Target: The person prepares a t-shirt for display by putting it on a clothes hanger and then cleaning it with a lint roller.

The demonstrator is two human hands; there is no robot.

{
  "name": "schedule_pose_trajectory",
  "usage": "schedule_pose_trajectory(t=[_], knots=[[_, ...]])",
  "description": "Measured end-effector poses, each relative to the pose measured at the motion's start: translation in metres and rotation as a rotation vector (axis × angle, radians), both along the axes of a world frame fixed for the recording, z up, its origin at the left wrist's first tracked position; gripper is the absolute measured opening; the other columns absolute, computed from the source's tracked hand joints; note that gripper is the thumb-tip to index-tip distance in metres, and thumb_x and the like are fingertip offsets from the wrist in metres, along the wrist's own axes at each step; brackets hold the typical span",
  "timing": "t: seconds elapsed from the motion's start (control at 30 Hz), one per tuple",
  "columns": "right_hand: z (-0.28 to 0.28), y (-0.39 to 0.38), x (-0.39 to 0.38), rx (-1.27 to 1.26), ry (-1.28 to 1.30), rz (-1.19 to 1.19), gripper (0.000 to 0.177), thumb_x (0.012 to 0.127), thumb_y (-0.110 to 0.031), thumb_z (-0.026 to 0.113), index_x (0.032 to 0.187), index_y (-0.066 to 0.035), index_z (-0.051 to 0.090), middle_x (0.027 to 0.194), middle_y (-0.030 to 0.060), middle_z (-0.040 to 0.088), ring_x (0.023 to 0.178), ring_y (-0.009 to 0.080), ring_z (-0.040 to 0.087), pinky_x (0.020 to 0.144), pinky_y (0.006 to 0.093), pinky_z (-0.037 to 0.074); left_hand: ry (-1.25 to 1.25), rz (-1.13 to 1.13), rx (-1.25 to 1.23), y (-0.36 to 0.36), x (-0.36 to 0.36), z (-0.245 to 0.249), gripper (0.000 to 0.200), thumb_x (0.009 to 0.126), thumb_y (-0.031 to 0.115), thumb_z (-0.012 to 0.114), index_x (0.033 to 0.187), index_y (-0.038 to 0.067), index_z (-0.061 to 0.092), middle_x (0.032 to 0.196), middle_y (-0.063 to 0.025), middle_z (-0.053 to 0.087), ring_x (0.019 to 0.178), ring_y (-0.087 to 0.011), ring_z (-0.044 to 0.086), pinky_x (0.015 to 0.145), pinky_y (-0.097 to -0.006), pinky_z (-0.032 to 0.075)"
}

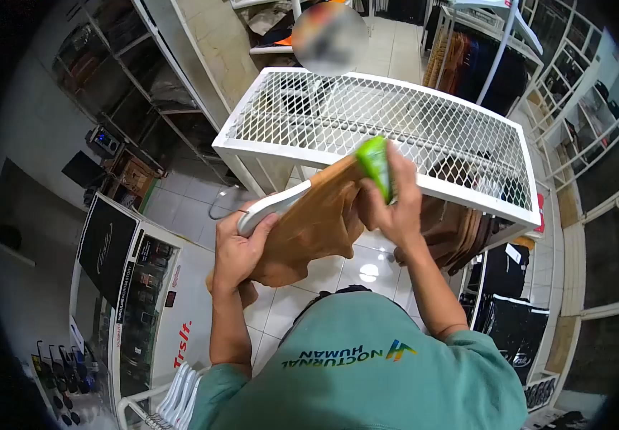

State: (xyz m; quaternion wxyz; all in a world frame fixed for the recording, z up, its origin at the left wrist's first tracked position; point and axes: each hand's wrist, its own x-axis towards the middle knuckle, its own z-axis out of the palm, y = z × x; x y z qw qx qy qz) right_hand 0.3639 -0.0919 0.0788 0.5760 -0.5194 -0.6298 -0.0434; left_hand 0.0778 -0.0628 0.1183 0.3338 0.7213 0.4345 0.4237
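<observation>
My left hand (235, 249) is closed around one end of a white hanger (294, 193), its thumb lying along the top. From that hanger hangs a brown garment (302, 240), draped down between my arms. My right hand (400, 208) grips a bright green item with pale markings (374, 163) at the garment's far upper corner. The green piece covers that corner, and its exact kind is too small to make out. Part of the garment's cloth bunches under my right fingers.
Ahead stands a white rack with a mesh top (388, 111), brown clothes (442, 233) hanging beneath its right side. A display case (148, 301) is on my left, with white hangers (178, 393) near my left elbow. Packed black clothing (514, 333) sits to the right.
</observation>
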Motion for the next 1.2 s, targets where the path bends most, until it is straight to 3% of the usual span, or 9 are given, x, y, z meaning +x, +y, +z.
schedule_pose_trajectory(t=[0.13, 0.3, 0.47, 0.57, 0.7, 0.9, 0.97, 1.1, 1.2], knots=[[-0.02, 0.011, -0.002, -0.059, -0.087, -0.003, 0.071, 0.089, -0.015, 0.076, 0.153, -0.008, 0.046, 0.124, 0.0246, 0.058, 0.11, 0.0408, 0.062, 0.093, 0.0458, 0.052, 0.116, -0.11, 0.333, 0.0, 0.009, 0.003, 0.046, 0.076, -0.008, 0.072, 0.12, 0.007, 0.075, 0.1, -0.015, 0.076, 0.078, -0.0275, 0.072, 0.073, -0.0333, 0.056], [-0.04, 0.022, 0.045, -0.095, 0.078, -0.219, 0.062, 0.095, -0.014, 0.07, 0.153, -0.007, 0.048, 0.118, 0.0209, 0.058, 0.103, 0.0338, 0.063, 0.091, 0.0425, 0.051, 0.289, -0.087, 0.436, -0.003, -0.004, 0.0, 0.052, 0.073, -0.007, 0.071, 0.123, 0.008, 0.074, 0.085, -0.0125, 0.07, 0.072, -0.0249, 0.066, 0.065, -0.0335, 0.051], [0.015, -0.006, -0.009, -0.074, -0.055, 0.181, 0.064, 0.091, -0.014, 0.076, 0.151, -0.009, 0.052, 0.127, 0.0219, 0.057, 0.112, 0.0349, 0.062, 0.097, 0.0412, 0.051, 0.461, -0.123, 0.645, -0.004, 0.004, -0.001, 0.068, 0.061, 0.0, 0.074, 0.125, 0.021, 0.075, 0.072, -0.0051, 0.055, 0.063, -0.0255, 0.06, 0.059, -0.0395, 0.049], [0.005, 0.007, 0.002, -0.096, -0.165, 0.135, 0.062, 0.091, -0.015, 0.076, 0.149, -0.009, 0.055, 0.127, 0.0231, 0.055, 0.109, 0.0353, 0.062, 0.093, 0.0421, 0.052, 0.468, -0.137, 0.737, -0.007, 0.003, 0.002, 0.069, 0.06, 0.004, 0.078, 0.127, 0.02, 0.075, 0.073, -0.0029, 0.054, 0.063, -0.0236, 0.059, 0.059, -0.0384, 0.049], [-0.011, 0.042, 0.05, -0.197, 0.05, -0.177, 0.058, 0.089, -0.016, 0.077, 0.144, -0.009, 0.06, 0.118, 0.0228, 0.059, 0.103, 0.037, 0.064, 0.089, 0.0452, 0.054, 0.582, -0.11, 0.832, -0.007, -0.004, 0.002, 0.064, 0.065, 0.008, 0.079, 0.128, 0.018, 0.074, 0.07, 0.0001, 0.049, 0.063, -0.0181, 0.056, 0.058, -0.0349, 0.048], [0.032, 0.007, 0.002, -0.103, -0.171, 0.266, 0.058, 0.088, -0.017, 0.079, 0.142, -0.009, 0.061, 0.121, 0.0196, 0.063, 0.106, 0.0352, 0.065, 0.094, 0.0431, 0.053, 0.586, -0.158, 0.932, -0.002, 0.004, -0.002, 0.059, 0.066, 0.01, 0.077, 0.125, 0.018, 0.076, 0.069, 0.0001, 0.045, 0.06, -0.0168, 0.052, 0.055, -0.0346, 0.044], [0.029, 0.016, 0.009, -0.087, -0.19, 0.253, 0.057, 0.087, -0.018, 0.079, 0.141, -0.009, 0.062, 0.119, 0.0197, 0.064, 0.105, 0.0367, 0.066, 0.093, 0.0435, 0.053, 0.592, -0.152, 0.969, 0.001, 0.003, -0.005, 0.059, 0.066, 0.01, 0.077, 0.125, 0.017, 0.077, 0.069, 0.0007, 0.045, 0.059, -0.0166, 0.051, 0.055, -0.0341, 0.044], [-0.001, 0.046, 0.058, -0.158, -0.047, -0.23, 0.049, 0.09, -0.018, 0.076, 0.136, -0.006, 0.066, 0.116, 0.0231, 0.065, 0.099, 0.0372, 0.068, 0.087, 0.0428, 0.056, 0.609, -0.151, 1.003, 0.003, -0.001, -0.011, 0.056, 0.069, 0.011, 0.076, 0.124, 0.017, 0.077, 0.069, 0.0018, 0.043, 0.059, -0.0155, 0.049, 0.054, -0.0323, 0.043], [0.018, 0.027, 0.045, -0.138, -0.046, -0.075, 0.048, 0.089, -0.018, 0.078, 0.134, -0.006, 0.067, 0.118, 0.0225, 0.066, 0.103, 0.0358, 0.068, 0.09, 0.0423, 0.055, 0.61, -0.153, 1.047, 0.006, 0.002, -0.014, 0.054, 0.071, 0.011, 0.076, 0.124, 0.017, 0.077, 0.068, 0.0026, 0.043, 0.06, -0.014, 0.048, 0.054, -0.0314, 0.042]])
